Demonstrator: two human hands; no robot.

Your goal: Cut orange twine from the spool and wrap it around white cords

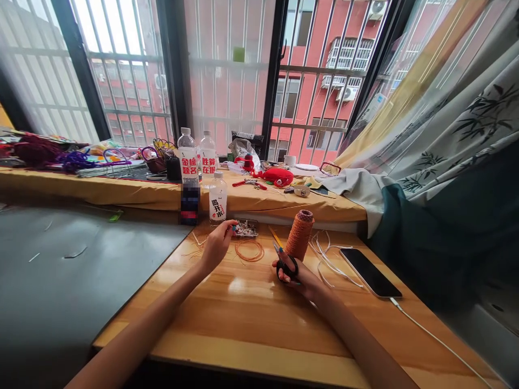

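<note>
My right hand (298, 275) is closed around black-handled scissors (285, 262), blades pointing up and away, just in front of an orange thread spool (300, 234). My left hand (217, 244) reaches to a small clear box of beads (245, 229), fingers pinched at its left edge; what they hold is too small to see. A loose coil of orange thread (249, 250) lies on the wooden table (251, 319) between both hands.
A phone (370, 272) with a white cable (438, 337) lies at the right. White cords (328, 259) lie beside the spool. A water bottle (218, 198) stands behind the bead box. The yellow-covered sill (121, 189) holds bottles and craft items. Curtains (446, 146) hang right.
</note>
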